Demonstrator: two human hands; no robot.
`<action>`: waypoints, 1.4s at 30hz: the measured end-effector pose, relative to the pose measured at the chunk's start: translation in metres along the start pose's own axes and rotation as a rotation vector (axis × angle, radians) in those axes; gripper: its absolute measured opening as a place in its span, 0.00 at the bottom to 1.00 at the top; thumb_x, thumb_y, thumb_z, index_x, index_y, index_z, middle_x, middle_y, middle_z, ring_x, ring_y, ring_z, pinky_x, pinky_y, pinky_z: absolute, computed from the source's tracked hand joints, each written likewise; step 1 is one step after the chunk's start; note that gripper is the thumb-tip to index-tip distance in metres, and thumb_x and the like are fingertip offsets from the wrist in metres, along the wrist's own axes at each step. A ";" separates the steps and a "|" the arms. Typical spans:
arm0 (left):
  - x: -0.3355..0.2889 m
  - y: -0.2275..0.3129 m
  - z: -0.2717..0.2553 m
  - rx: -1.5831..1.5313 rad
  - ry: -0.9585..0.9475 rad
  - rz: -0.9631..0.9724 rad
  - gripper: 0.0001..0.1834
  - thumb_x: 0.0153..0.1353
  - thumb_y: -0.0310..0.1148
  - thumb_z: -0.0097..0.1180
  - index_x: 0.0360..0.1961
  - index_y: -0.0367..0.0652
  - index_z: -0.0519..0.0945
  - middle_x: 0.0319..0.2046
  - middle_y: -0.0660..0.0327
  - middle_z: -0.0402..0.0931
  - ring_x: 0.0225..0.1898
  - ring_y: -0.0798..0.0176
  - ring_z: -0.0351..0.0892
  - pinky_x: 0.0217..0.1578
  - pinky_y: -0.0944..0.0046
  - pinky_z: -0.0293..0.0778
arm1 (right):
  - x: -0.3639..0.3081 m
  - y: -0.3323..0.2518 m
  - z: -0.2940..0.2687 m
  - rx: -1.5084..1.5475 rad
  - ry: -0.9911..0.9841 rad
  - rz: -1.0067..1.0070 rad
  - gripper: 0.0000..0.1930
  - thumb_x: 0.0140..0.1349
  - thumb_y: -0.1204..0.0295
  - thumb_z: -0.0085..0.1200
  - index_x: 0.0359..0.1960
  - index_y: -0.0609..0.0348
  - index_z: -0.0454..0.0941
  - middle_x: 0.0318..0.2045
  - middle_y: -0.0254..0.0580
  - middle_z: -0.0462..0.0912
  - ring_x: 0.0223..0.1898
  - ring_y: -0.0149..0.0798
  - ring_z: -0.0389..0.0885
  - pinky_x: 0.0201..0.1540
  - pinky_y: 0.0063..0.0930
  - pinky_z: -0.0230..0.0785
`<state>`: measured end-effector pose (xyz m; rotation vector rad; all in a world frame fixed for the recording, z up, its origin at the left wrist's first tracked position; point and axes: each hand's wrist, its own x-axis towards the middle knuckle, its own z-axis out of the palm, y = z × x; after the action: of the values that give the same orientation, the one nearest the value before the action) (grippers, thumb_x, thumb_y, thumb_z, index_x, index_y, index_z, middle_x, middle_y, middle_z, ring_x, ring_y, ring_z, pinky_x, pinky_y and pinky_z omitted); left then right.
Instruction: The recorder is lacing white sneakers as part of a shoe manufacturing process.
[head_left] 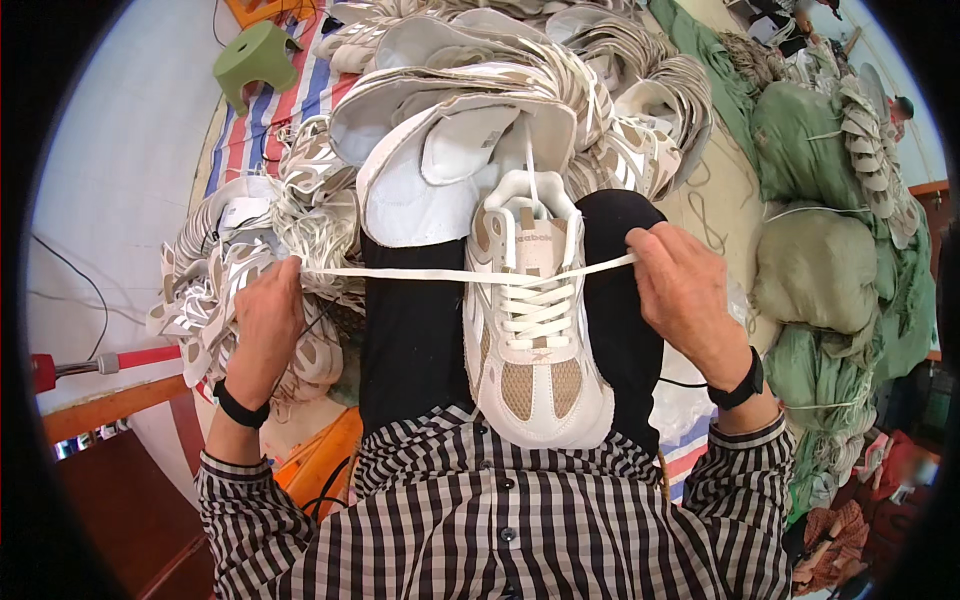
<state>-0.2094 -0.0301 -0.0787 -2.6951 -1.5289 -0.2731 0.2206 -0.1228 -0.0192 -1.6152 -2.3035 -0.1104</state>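
A white and beige sneaker upper (541, 390) rests on my lap between my thighs, its toe toward me. White lace (400, 273) runs criss-cross through its eyelets, and both ends are drawn out sideways. My left hand (268, 308) is closed on one lace end, out to the left. My right hand (684, 290) pinches the other end, out to the right. Both lengths look taut and cross over the upper's tongue (533, 248). Just beyond the upper, a stack of flat, pale-lined shoe uppers (420, 205) leans over my knees.
More bundled uppers (215, 265) are heaped to my left, beside a striped sheet (240, 130). A green plastic stool (255, 60) stands at the far left. Full green sacks (815, 270) line the right side. A red-handled metal bar (110, 362) juts in at left.
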 end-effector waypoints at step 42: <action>0.042 0.129 -0.227 -0.150 0.655 0.690 0.18 0.44 0.19 0.58 0.40 0.32 0.77 0.33 0.51 0.80 0.34 0.52 0.81 0.33 0.58 0.75 | 0.034 -0.125 -0.155 1.211 -0.320 -0.150 0.11 0.71 0.67 0.49 0.38 0.62 0.78 0.22 0.31 0.77 0.23 0.22 0.70 0.27 0.22 0.64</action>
<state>-0.1089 -0.0873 0.1598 -2.6198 -0.3971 -1.1045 0.1286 -0.1747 0.1525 -0.8228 -1.9319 1.3070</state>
